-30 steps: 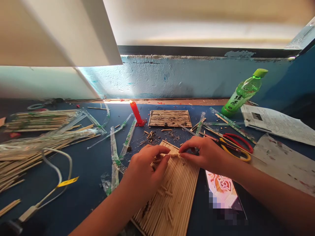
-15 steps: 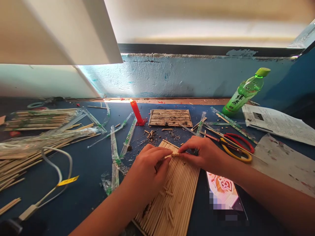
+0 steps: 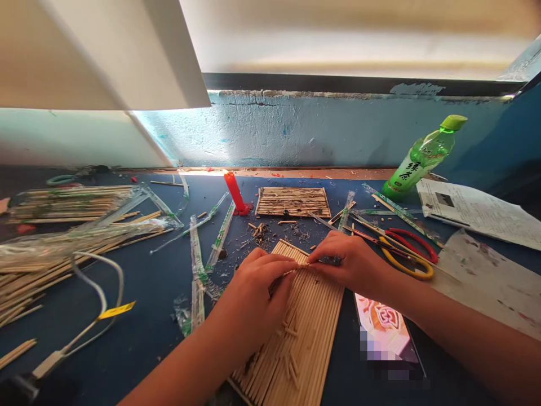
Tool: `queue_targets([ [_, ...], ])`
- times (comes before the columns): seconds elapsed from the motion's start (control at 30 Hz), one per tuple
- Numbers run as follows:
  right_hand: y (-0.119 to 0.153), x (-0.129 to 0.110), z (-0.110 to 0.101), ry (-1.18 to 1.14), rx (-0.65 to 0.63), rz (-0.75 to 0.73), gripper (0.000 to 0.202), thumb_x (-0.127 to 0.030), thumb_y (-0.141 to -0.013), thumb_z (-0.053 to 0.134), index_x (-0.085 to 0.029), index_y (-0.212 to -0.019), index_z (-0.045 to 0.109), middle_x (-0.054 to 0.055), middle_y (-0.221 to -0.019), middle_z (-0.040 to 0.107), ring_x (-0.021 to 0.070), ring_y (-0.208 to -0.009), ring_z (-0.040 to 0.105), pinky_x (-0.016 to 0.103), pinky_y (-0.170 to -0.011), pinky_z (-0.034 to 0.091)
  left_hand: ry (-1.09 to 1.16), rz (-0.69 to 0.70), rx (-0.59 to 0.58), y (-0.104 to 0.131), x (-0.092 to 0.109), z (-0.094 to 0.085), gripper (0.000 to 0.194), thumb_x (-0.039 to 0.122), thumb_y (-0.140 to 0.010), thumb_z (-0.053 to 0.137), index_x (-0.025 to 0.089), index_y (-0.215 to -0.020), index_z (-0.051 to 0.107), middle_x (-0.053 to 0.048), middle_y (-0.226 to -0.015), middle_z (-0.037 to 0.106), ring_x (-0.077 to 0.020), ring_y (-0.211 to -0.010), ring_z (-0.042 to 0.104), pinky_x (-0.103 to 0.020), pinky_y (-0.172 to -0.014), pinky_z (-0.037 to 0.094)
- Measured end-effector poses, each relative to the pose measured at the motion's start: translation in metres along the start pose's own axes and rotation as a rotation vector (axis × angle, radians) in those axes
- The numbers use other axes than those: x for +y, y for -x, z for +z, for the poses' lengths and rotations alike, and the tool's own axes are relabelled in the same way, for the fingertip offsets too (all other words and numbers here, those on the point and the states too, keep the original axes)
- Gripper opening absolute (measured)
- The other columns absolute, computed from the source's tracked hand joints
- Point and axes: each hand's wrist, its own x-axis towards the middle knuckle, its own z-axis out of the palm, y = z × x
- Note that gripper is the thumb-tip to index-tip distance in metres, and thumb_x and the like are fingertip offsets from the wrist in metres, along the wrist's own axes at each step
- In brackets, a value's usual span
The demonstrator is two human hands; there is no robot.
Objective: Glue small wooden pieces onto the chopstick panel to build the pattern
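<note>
My left hand (image 3: pixel 262 299) and my right hand (image 3: pixel 349 259) meet above the far part of a panel of side-by-side wooden sticks (image 3: pixel 313 338). Between their pinched fingertips is a small bundle of short wooden stick pieces (image 3: pixel 301 265), gripped from both ends. The fingers cover much of it, so I cannot make out each piece. Several loose short stick pieces (image 3: pixel 291 369) lie on the panel nearer to me. Beyond the hands a smaller stick panel (image 3: pixel 293 202) with dark marks lies flat, beside a lit red candle (image 3: pixel 235 193) standing in melted wax.
Scissors (image 3: pixel 408 254) with red and yellow handles lie right of my right hand, near a green tea bottle (image 3: pixel 418 160) and papers (image 3: pixel 477 211). A phone (image 3: pixel 384 327) lies by the panel. Stick bundles (image 3: pixel 76 203), wrappers (image 3: pixel 197 276) and a white cable (image 3: pixel 120 282) are at left.
Both hands keep their pinch on the small bundle in nearly the same place. Only very slight finger and camera movement shows.
</note>
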Motion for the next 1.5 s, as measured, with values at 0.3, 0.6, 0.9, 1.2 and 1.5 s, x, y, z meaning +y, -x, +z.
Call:
queue_targets([
  [0.3,-0.002,-0.004,-0.005,0.009,-0.005,-0.027,0.012,-0.030,-0.087,0.068,-0.023,-0.094,0.076,0.002,-0.083,0.076,0.0156,-0.079,0.067,0.032,-0.076,0.049,-0.007,0.003,0.014,0.000,0.000,-0.001,0.024,0.021,-0.094,0.051,0.023,-0.105,0.072,-0.002,-0.109,0.074,-0.0225,-0.100,0.057,-0.040,-0.092,0.048],
  [0.6,0.000,-0.002,-0.013,-0.122,0.094,0.190,0.012,-0.031,-0.083,0.072,-0.025,-0.092,0.077,0.000,-0.080,0.074,0.0138,-0.072,0.064,0.027,-0.065,0.048,0.019,-0.015,0.079,0.000,0.002,-0.001,0.023,0.019,-0.093,0.054,0.022,-0.105,0.072,-0.002,-0.105,0.074,-0.0218,-0.100,0.059,-0.038,-0.091,0.049],
  [0.9,0.000,-0.001,-0.015,-0.222,0.073,0.254,0.016,-0.028,-0.087,0.064,-0.026,-0.098,0.075,0.000,-0.094,0.076,0.0165,-0.088,0.069,0.030,-0.081,0.052,-0.001,-0.008,0.071,0.000,0.001,-0.002,0.024,0.018,-0.093,0.053,0.021,-0.107,0.072,-0.003,-0.105,0.073,-0.0211,-0.100,0.059,-0.038,-0.091,0.048],
  [1.2,0.002,0.003,-0.009,-0.215,0.076,0.299,0.015,-0.037,-0.077,0.077,-0.023,-0.083,0.076,-0.001,-0.075,0.073,0.0138,-0.067,0.063,0.027,-0.060,0.048,-0.009,-0.005,0.064,0.001,0.000,-0.002,0.021,0.020,-0.093,0.054,0.022,-0.104,0.072,-0.002,-0.103,0.073,-0.0207,-0.099,0.059,-0.038,-0.089,0.049],
  [1.5,0.000,0.000,-0.015,-0.031,0.035,-0.051,0.012,-0.031,-0.085,0.071,-0.025,-0.093,0.078,0.000,-0.083,0.075,0.0137,-0.079,0.064,0.029,-0.076,0.048,-0.018,-0.002,0.057,0.001,0.000,-0.002,0.022,0.020,-0.094,0.053,0.022,-0.105,0.072,-0.001,-0.104,0.073,-0.0205,-0.099,0.058,-0.038,-0.089,0.049],
])
